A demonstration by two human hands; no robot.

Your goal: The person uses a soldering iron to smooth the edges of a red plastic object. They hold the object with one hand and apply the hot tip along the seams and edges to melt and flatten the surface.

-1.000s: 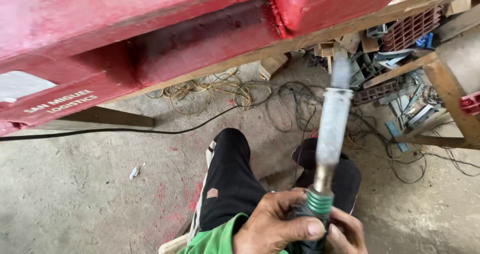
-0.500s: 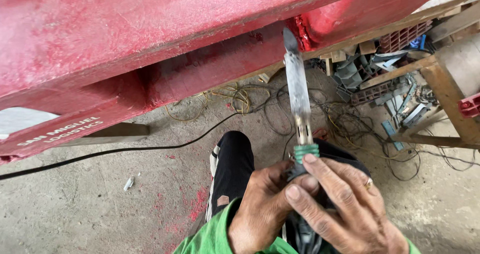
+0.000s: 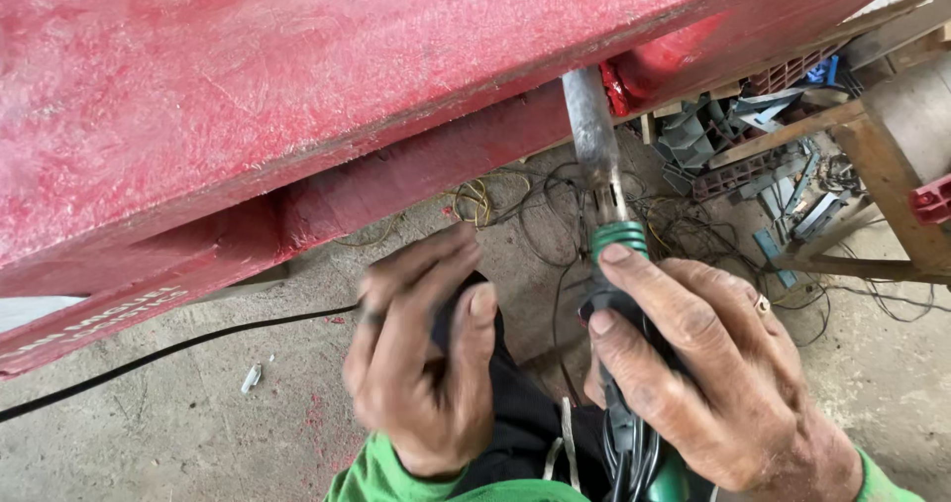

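**Hands on the heat tool, nozzle up at the red beam**

Your right hand [image 3: 693,363] is clamped around the black grip of a long heat tool [image 3: 606,264], thumb pressed just below its green ribbed collar. Your left hand [image 3: 426,353] is curled loosely just beside it, fingers bent over your dark-clad knee [image 3: 515,413]; you cannot tell from this view whether it holds anything. The two hands sit close together but do not touch.

From your right fist the tool runs straight away from you: black handle, green collar, then a dull grey metal barrel, scuffed and smudged, whose far end reaches the underside of the red beam [image 3: 416,165]. Whether the tip touches the beam or stops just short is not clear. Cords trail out of the handle toward you, past your green sleeves.

As for progress, the tool looks placed at its working spot, near a thicker glossy red lump at the beam's joint to the right. The red surface is rough, chalky and pitted, with paler worn patches, and nothing on it reads as freshly changed, so the work there seems barely started.

Farther out, a thin black cable [image 3: 149,358] snakes across the grey concrete floor [image 3: 149,443] on the left, which is dusted with red flecks. Far right, tangled wires [image 3: 555,205], grey and blue scrap pieces and a weathered wooden frame [image 3: 892,185] crowd the ground.
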